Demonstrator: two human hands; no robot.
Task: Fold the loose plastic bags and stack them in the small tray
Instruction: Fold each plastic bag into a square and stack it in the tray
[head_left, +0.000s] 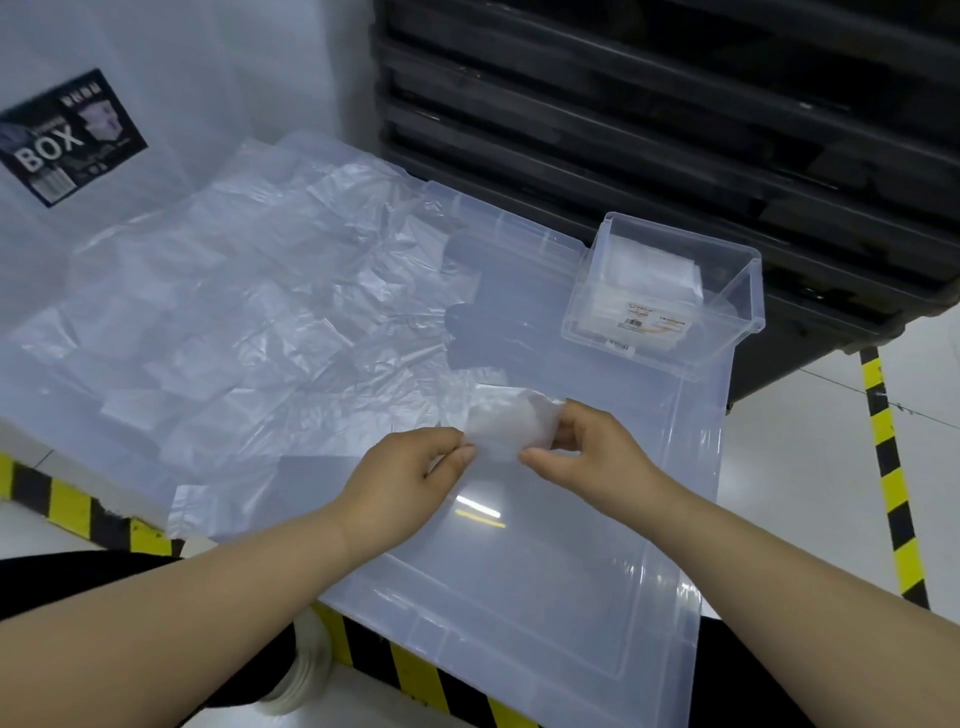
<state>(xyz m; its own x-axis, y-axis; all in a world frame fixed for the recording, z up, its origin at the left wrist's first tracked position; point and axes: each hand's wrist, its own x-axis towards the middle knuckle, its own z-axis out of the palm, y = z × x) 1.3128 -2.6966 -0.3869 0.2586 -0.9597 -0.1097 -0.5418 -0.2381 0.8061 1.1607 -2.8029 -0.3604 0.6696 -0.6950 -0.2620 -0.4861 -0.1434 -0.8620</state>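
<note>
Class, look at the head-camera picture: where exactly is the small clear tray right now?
The small clear tray sits at the far right corner of the large translucent lid, beyond the right hand, just before the dark stacked crates.

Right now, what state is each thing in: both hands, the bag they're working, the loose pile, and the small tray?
left hand: pinching the bag's left edge
right hand: pinching the bag's right edge
folded bag: small, folded, held above the lid
loose bags: unfolded, spread over the lid's left side
small tray: upright, open, folded bags stacked inside
clear lid: flat, used as work surface
</note>
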